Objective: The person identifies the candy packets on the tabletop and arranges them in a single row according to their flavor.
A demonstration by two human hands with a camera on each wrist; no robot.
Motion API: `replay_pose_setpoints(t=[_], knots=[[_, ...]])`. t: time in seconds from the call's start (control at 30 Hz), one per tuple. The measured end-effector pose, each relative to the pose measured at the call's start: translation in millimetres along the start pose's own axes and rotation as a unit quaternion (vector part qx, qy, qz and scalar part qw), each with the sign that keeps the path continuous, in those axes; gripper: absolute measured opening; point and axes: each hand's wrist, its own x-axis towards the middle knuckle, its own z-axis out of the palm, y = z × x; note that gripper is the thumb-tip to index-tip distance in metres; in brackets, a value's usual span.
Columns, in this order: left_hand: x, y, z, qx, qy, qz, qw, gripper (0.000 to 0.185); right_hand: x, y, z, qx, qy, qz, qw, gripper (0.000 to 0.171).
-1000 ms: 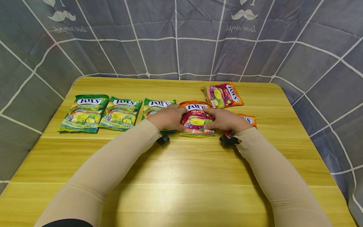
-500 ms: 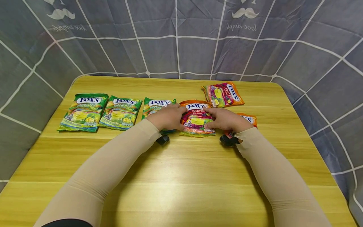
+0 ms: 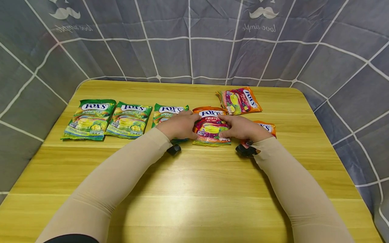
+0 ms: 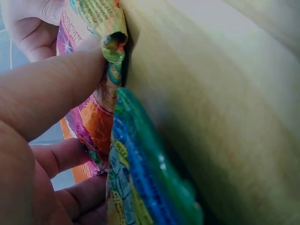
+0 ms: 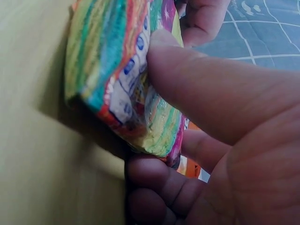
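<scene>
A red and orange bag of Fox's Fruits candy [image 3: 210, 127] lies on the table between both hands. My left hand [image 3: 179, 125] holds its left edge; in the left wrist view the thumb [image 4: 61, 89] presses on the bag and the fingers are at its side. From the other side, my right hand [image 3: 243, 128] grips the right edge, with its thumb [image 5: 201, 89] on the bag and fingers curled by the rim. A green Fox's Spring Tea bag [image 3: 161, 116] sits partly hidden under the left hand. Another orange bag [image 3: 268, 128] is mostly covered by the right hand.
Two more green Spring Tea bags, one at the far left [image 3: 88, 121] and one beside it [image 3: 129, 122], continue the row. A tilted Fruits bag [image 3: 240, 100] lies behind, to the right. Grey tile-patterned cloth [image 3: 209, 60] surrounds the wooden table [image 3: 188, 189].
</scene>
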Motion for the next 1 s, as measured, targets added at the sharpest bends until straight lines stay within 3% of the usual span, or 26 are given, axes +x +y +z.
replay_pose_setpoints(t=[0.27,0.77,1.0], knots=[[-0.6,-1.3,1.3,-0.014,-0.005,-0.014,0.9998,0.085,-2,2,3,0.016,0.018,-0.015,1.000,0.088],[-0.4,0.5,-0.1,-0.003,0.003,-0.005,1.0000,0.086,-5,-1,0,0.022,0.010,-0.014,1.000,0.091],[-0.8,4.0,-2.3,0.011,0.002,-0.003,0.9999,0.083,-11,-4,0,-0.014,0.037,-0.038,0.998,0.087]])
